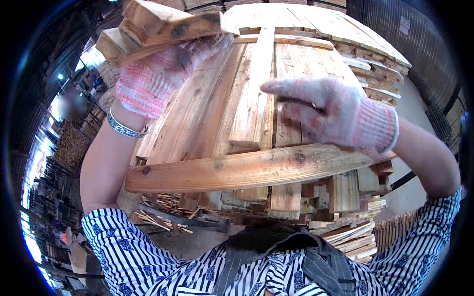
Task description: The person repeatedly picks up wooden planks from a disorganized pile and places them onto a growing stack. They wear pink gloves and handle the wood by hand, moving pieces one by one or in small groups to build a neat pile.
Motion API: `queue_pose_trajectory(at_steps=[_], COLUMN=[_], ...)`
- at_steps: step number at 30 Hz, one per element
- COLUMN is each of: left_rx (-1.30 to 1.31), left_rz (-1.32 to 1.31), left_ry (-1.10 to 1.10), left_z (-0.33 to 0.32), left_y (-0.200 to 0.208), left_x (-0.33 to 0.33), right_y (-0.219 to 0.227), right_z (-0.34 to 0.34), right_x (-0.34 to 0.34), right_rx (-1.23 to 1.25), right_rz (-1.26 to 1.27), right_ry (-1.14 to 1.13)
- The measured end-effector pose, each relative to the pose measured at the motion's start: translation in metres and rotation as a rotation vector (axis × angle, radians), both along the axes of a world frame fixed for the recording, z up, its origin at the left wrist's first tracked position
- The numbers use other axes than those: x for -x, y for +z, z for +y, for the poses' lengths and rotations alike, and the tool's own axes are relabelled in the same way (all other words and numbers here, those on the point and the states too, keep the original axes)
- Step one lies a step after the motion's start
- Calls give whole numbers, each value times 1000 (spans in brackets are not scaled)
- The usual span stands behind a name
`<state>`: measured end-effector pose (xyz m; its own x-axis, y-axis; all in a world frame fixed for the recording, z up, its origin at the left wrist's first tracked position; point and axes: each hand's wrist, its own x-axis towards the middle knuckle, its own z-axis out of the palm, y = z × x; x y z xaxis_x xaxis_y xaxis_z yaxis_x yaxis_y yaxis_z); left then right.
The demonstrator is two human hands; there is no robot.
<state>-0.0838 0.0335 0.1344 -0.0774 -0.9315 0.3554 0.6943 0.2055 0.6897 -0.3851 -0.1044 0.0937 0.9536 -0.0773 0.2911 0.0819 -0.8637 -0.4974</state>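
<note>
This is a timber yard or sawmill shed. A tall stack of rough-sawn planks (256, 113) fills the middle, offcuts and splintered scraps (163, 217) litter the concrete floor, more lumber piles (69, 148) line the left, and corrugated metal walls (395, 29) enclose it.

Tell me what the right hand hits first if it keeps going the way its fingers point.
The right hand points leftward over the stacked boards; probably the narrow plank lying on top, though depth is unclear.

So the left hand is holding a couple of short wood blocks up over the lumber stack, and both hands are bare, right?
Not quite. In the head view both the left hand and right hand wear knit work gloves. The left does hold short wood blocks above the lumber stack.
</note>
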Motion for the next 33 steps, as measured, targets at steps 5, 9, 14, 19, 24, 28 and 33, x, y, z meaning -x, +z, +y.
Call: queue_pose_trajectory(at_steps=[5,9,14,19,24,28,33], left_rx=[-58,10,126,45,43,152,332], left_rz=[-139,-110,-310,-241,-6,-236,-891], left_ry=[211,141,242,110,-195,-87,337], left_z=[-2,-4,9,-10,4,-28,-11], left_y=[-4,7,11,14,21,20,24], left_x=[10,10,-23,-22,10,-18,-24], right_y=[14,38,65,62,67,62,43], right_z=[-15,0,-13,54,65,59,27], right_x=[-64,-96,-78,-35,-42,-39,-82], right_rx=[1010,912,584,647,759,748,485], right_rz=[-179,377,-18,407,593,600,108], right_ry=[13,46,310,327,296,175,343])
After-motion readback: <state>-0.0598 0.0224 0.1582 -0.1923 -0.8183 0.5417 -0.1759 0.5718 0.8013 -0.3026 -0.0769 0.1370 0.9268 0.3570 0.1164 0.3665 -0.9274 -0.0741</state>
